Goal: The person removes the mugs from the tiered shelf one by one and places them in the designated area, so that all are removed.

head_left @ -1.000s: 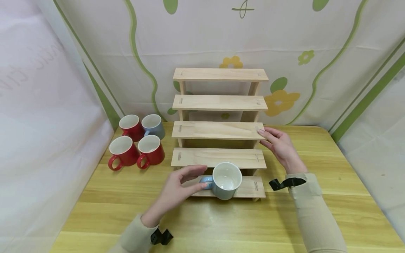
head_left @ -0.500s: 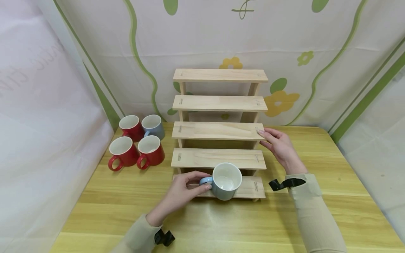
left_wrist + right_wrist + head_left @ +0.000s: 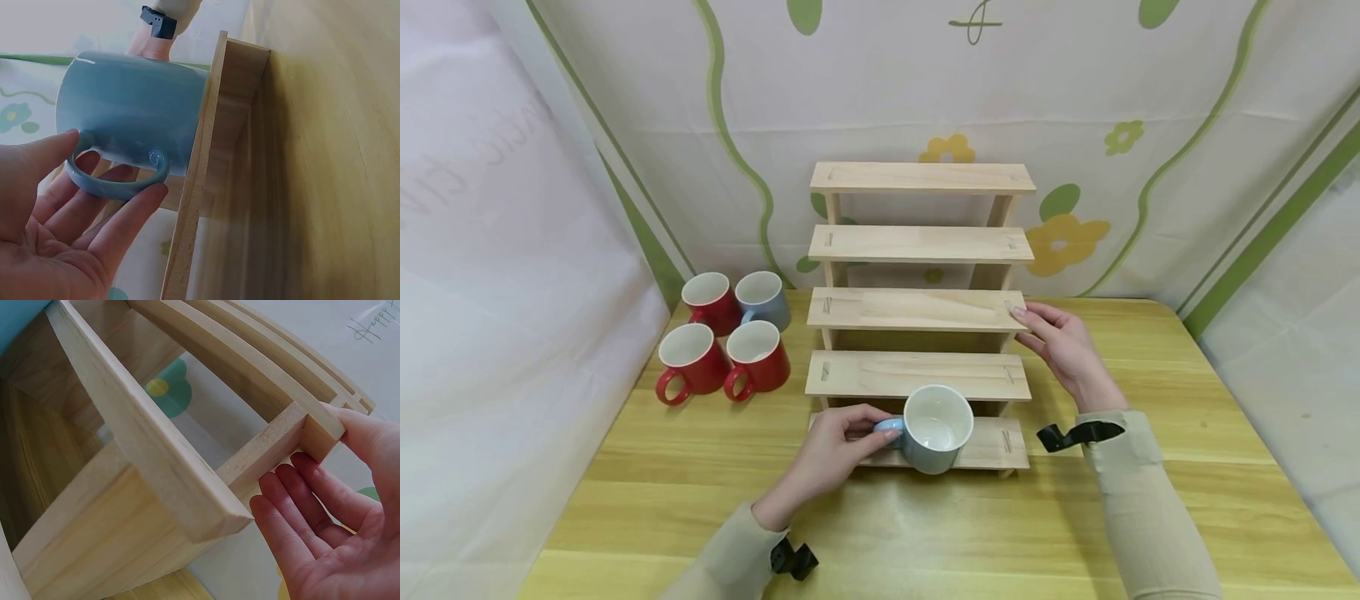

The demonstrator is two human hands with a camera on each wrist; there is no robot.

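A light blue mug [image 3: 934, 442] with a white inside stands upright on the lowest step of the wooden tiered shelf [image 3: 917, 310]. Its handle [image 3: 119, 187] points left, and my left hand [image 3: 831, 450] pinches it between thumb and fingers. In the left wrist view the thumb [image 3: 59, 147] lies at the handle's upper end, with fingertips behind and along the loop. My right hand [image 3: 1067, 350] holds the right end of the middle step, thumb on top and fingers underneath. The right wrist view shows those fingers [image 3: 306, 506] curled below the board's end.
At the left of the wooden table [image 3: 647, 500] stand a second blue mug [image 3: 765, 302] and three red mugs, one of them a near red mug [image 3: 760, 362]. A white curtain [image 3: 880, 83] with flowers hangs close behind the shelf.
My left hand has moved slightly right, and its thumb and fingers have closed on the blue mug's handle. The mug and my right hand stay in place.
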